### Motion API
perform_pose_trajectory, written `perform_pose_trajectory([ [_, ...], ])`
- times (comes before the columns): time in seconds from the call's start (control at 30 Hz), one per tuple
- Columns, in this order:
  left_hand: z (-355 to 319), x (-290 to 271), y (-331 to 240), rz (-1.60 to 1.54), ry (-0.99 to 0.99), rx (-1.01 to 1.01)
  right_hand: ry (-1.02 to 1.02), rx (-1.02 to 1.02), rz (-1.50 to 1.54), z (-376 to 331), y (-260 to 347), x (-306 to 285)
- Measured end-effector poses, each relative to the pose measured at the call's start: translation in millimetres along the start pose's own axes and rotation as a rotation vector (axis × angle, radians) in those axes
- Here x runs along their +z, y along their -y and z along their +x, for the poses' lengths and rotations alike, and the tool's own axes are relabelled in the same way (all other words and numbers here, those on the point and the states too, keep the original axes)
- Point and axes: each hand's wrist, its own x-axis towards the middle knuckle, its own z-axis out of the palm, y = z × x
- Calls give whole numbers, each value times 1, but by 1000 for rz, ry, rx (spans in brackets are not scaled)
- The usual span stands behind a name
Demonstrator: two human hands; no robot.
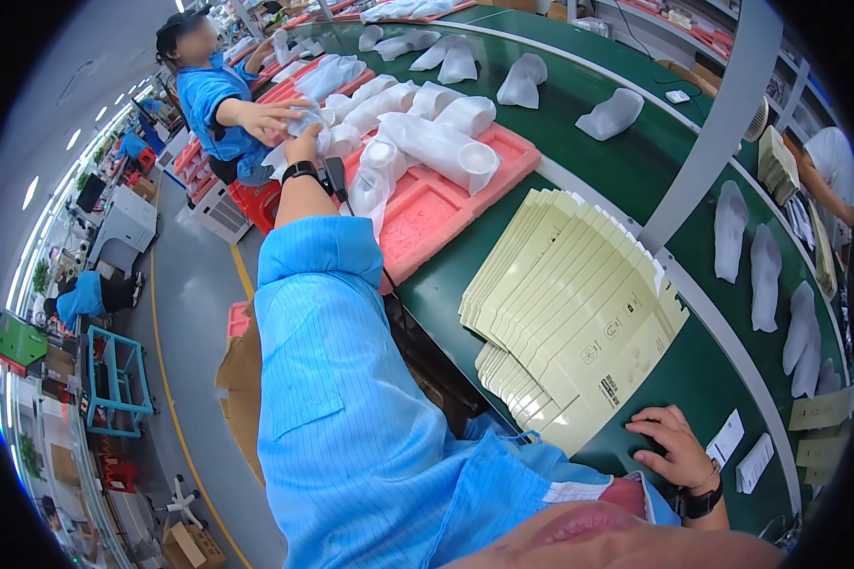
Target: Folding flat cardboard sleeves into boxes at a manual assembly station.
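Observation:
My left hand (pixel 305 144) reaches far out to the upper left, a black watch on its wrist. It closes on a white foam pouch (pixel 315 123) at the end of a pink tray (pixel 446 204) piled with several such pouches. A co-worker's hand (pixel 273 113) touches the same pouch from the other side. My right hand (pixel 676 444) rests on the green belt (pixel 560 104), fingers apart and holding nothing. It lies just beside the near corner of a fanned stack of flat beige cartons (pixel 579 303).
More white pouches (pixel 612 114) lie along the green belt, and others (pixel 764 275) sit past a grey post (pixel 721 123). Two white labels (pixel 740 450) lie right of my right hand. The co-worker in blue (pixel 209 95) stands at the far left; another person (pixel 830 161) works at the right.

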Motion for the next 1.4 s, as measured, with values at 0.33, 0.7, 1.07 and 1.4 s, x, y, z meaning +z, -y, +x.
perform_pose_trajectory([
  [0.33,37,11,16,-454,-19,205,16,-7,-1,-1,-1,-1],
  [0.7,-139,23,-93,-479,586,380,4,-40,17,-4,4,1],
  [1.07,-447,-1,-119,28,1985,461,-137,-135,222,-11,-16,9],
  [1.4,-473,45,-39,633,939,854,-299,67,1181,8,-22,23],
])
